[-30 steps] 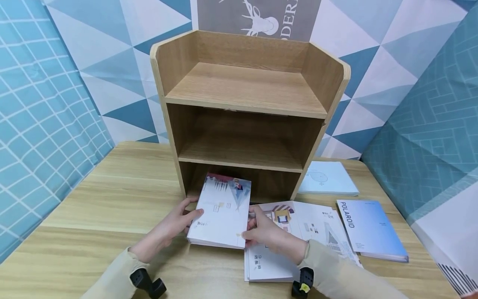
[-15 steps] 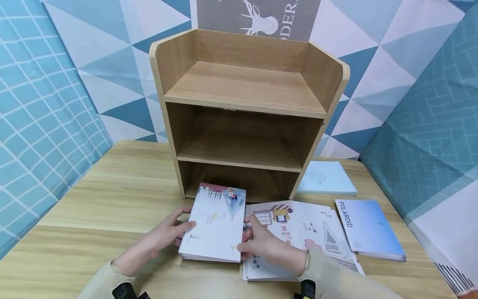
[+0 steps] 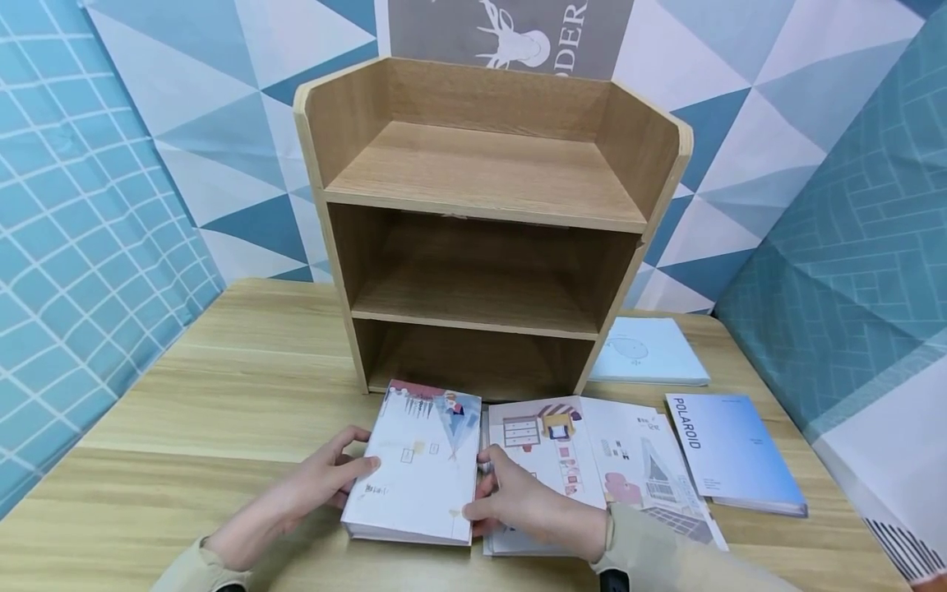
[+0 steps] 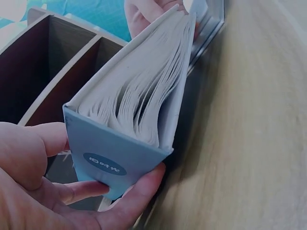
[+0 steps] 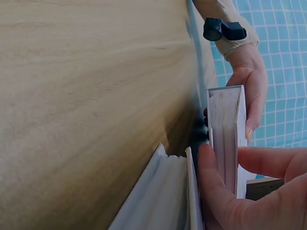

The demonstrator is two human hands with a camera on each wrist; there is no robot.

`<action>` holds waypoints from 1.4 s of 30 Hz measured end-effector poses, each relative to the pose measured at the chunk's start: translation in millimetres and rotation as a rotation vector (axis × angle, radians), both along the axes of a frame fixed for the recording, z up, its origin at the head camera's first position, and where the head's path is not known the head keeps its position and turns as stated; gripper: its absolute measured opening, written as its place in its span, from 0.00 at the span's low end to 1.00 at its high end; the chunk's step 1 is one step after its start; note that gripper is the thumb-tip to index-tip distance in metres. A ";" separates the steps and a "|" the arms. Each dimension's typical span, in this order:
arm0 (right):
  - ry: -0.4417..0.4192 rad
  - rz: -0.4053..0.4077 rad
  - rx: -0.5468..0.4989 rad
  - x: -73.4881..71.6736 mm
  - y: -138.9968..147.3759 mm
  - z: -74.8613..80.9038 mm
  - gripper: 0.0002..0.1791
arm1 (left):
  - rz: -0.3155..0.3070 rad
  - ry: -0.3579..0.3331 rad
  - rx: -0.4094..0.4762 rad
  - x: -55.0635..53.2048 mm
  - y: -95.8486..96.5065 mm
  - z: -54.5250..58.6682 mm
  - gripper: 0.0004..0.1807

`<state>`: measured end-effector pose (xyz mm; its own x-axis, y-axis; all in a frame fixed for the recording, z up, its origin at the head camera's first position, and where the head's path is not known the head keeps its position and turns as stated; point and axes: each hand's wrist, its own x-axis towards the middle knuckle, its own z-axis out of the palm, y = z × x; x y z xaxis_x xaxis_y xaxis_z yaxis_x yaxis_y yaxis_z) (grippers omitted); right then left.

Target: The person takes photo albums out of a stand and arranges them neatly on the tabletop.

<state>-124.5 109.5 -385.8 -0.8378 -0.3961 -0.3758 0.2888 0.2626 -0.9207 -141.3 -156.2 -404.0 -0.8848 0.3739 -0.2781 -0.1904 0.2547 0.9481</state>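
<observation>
A thick white hardcover book (image 3: 422,460) with a red and blue picture at its top lies between both hands, just in front of the shelf's bottom opening. My left hand (image 3: 325,477) grips its left side, thumb on the cover. In the left wrist view the fingers curl round the pale blue spine (image 4: 112,160), which bears an oval label; the page block (image 4: 139,91) fans slightly. My right hand (image 3: 521,501) pinches the opposite edge, thumb on top and fingers beneath, as the right wrist view also shows at the book's page edges (image 5: 224,124).
A wooden three-level shelf (image 3: 481,214) stands at the back of the table (image 3: 148,460). Right of the held book lie white illustrated books (image 3: 621,448), partly under the right forearm. Farther right are a blue POLAROID book (image 3: 736,452) and a light blue book (image 3: 651,353).
Both hands have drawn the white book toward the person and a little left. Its top end, earlier overlapping the shelf's bottom opening, now sits in front of it.
</observation>
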 end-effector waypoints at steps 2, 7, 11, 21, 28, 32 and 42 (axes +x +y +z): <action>-0.001 -0.006 0.012 -0.3 -0.9 0.2 0.33 | 0.002 0.005 0.004 -0.6 -0.3 -0.3 0.28; -0.012 0.032 0.068 -1.4 -1.5 2.1 0.30 | 0.014 0.013 -0.011 -1.3 0.1 -1.2 0.28; -0.026 0.100 0.114 -4.8 -1.4 4.8 0.24 | 0.008 0.028 -0.020 -0.1 0.3 -1.5 0.29; 0.003 0.213 0.277 -18.0 -3.2 11.3 0.12 | 0.035 0.094 -0.137 4.2 6.2 1.4 0.29; 0.025 0.203 0.339 -24.4 -6.7 11.4 0.07 | 0.042 0.174 -0.277 7.7 8.3 6.5 0.27; 0.012 0.171 0.307 -25.9 -6.3 8.7 0.07 | 0.028 0.248 -0.391 8.6 11.1 11.4 0.26; -0.046 0.128 0.215 -26.9 -4.1 4.9 0.06 | 0.028 0.268 -0.561 11.0 16.9 19.6 0.24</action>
